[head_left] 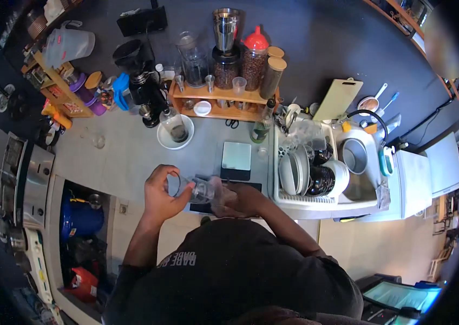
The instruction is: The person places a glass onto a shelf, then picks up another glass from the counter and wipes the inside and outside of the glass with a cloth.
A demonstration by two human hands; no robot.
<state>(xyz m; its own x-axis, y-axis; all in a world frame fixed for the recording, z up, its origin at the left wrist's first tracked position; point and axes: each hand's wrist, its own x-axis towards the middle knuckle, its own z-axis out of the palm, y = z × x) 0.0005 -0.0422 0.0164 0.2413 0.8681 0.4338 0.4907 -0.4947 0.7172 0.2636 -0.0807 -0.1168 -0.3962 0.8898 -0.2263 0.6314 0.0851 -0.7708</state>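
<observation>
In front of my torso, over the counter's front edge, my left hand (165, 194) grips a clear glass vessel (202, 189) by its rim, thumb and fingers curled around it. The vessel is tilted on its side, its opening toward my left hand. At its other end, my right hand (244, 199) is closed around a greyish-pink, crumpled cloth (220, 199) pressed against the glass. The right fingertips are partly hidden. Just beyond the hands lies a scale (236, 157) with a pale top. A white bowl (176, 142) stands further left with a glass container (175, 127) in it.
At right, a dish rack (302, 201) holds plates and dark cups beside a sink (360, 187) with a metal pot (354, 155). A wooden shelf (216, 111) with jars stands at the back, near a black grinder (148, 89) and a green bottle (262, 127). A small glass (98, 141) sits left.
</observation>
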